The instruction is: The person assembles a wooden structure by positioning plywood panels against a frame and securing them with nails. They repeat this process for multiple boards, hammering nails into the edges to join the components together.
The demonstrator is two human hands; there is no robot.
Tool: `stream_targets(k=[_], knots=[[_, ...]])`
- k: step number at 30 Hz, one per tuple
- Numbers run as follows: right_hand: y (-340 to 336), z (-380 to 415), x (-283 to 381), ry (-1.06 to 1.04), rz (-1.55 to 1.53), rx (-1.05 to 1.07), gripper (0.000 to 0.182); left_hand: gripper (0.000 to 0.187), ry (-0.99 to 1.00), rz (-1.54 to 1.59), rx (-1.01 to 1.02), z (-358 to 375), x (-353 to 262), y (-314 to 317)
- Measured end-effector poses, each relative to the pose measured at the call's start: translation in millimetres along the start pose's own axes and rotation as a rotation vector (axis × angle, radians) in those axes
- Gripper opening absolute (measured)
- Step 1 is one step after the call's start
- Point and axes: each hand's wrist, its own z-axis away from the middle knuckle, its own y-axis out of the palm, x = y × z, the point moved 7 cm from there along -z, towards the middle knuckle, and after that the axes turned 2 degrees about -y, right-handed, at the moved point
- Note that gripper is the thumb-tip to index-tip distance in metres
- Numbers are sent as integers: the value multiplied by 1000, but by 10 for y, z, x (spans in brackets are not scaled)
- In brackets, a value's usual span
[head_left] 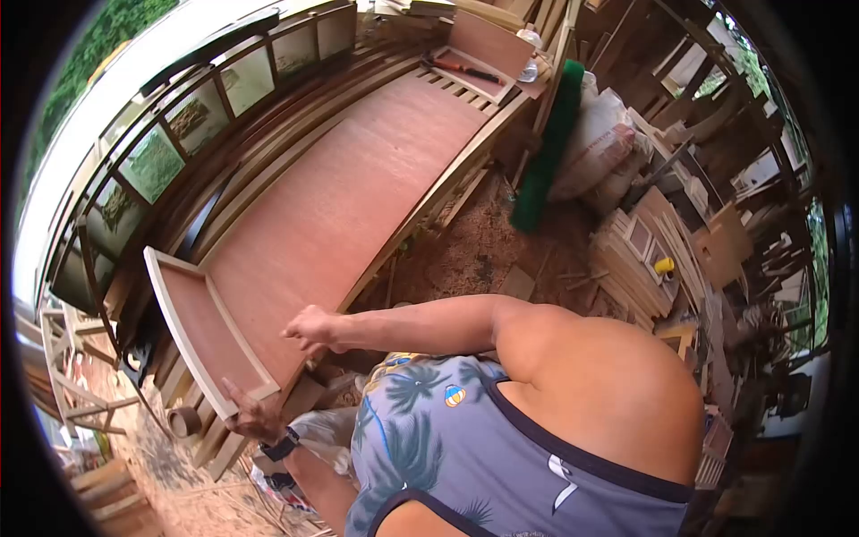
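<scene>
My left hand (255, 416), with a dark watch on its wrist, grips the near corner of a framed wooden panel (204, 322). This panel has pale edge strips around a reddish plywood face and rests at the near end of a long plywood sheet (340, 179). Over the sheet's near edge, to the right of the panel, is my right hand (313, 331). Its fingers are curled together, and I cannot make out whether anything small is between them.
A second framed panel (510, 92) with an orange-and-black tool (465, 70) lies at the far end. Long timbers and a windowed frame (188, 121) run along the left. A green roll (550, 148), white sacks (599, 143) and stacked wood pieces (626, 259) stand to the right.
</scene>
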Motion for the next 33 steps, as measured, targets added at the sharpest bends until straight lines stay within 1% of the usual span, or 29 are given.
stream_targets(k=[1,2,3,4,5,6,7,8,9,11,13,15,16,17,18,19,20,21,22,23,25,26,27,28,29,30,31,32,33], knots=[[-221,-31,-141,48,-95,-60,54,47,7,302,-330,-362,-10,-859],[-381,14,-258,101,-187,-109,57,47,20,300,-341,-390,6,-868],[-441,34,-253,95,-196,-108,57,38,-19,318,-335,-377,70,-849],[-503,58,-223,90,-303,-93,64,31,-60,338,-327,-345,120,-831],[-562,83,-200,86,-410,-80,71,31,-52,341,-329,-297,135,-833],[-623,99,-172,81,-420,-82,71,28,-87,324,-309,-268,177,-813],[-673,143,-154,114,-454,-133,76,27,-120,305,-287,-294,203,-834],[-709,194,-157,153,-485,-183,81,26,-116,258,-302,-305,213,-889],[-722,247,-147,157,-491,-181,81,26,-110,255,-299,-318,230,-930],[-804,424,-65,108,-487,-242,85,30,-88,153,-369,-319,219,-1073],[-890,352,-139,167,-489,-237,87,29,-110,153,-359,-267,241,-1049],[-863,190,-256,203,-667,-123,90,29,-132,152,-350,-220,272,-1029],[-848,179,-241,191,-661,-120,97,28,-165,215,-339,-210,303,-1015],[-842,170,-232,198,-651,-114,97,27,-201,279,-331,-188,332,-988],[-848,168,-236,211,-642,-122,96,26,-280,415,-326,-132,407,-904],[-855,171,-239,224,-632,-130,95,26,-290,404,-323,-110,409,-882],[-864,139,-273,233,-623,-121,95,26,-364,563,-308,-94,465,-831],[-914,95,-367,287,-684,-183,84,25,-439,721,-293,-55,526,-767],[-947,92,-410,339,-740,-245,73,27,-408,617,-270,-56,501,-749],[-964,85,-420,345,-725,-234,73,27,-422,602,-273,-40,517,-734],[-928,65,-414,270,-757,-109,49,33,-353,500,-260,-30,493,-759],[-932,30,-424,261,-787,-93,39,38,-333,536,-278,-1,508,-788],[-937,-4,-428,240,-759,-78,36,43,-374,561,-246,-8,517,-831],[-923,-6,-432,240,-743,-111,35,51,-424,573,-215,-47,529,-883],[-895,74,-355,193,-683,-109,36,39,-298,407,-288,-217,455,-1179],[-955,49,-394,168,-601,-94,38,27,-336,445,-284,-259,521,-1237],[-1037,-28,-559,255,-655,-6,41,32,-209,230,-335,-423,475,-1449],[-992,94,-455,229,-638,6,38,38,-382,402,-310,-323,655,-1309],[-1045,85,-440,213,-597,-17,40,41,-441,430,-313,-317,731,-1321]])
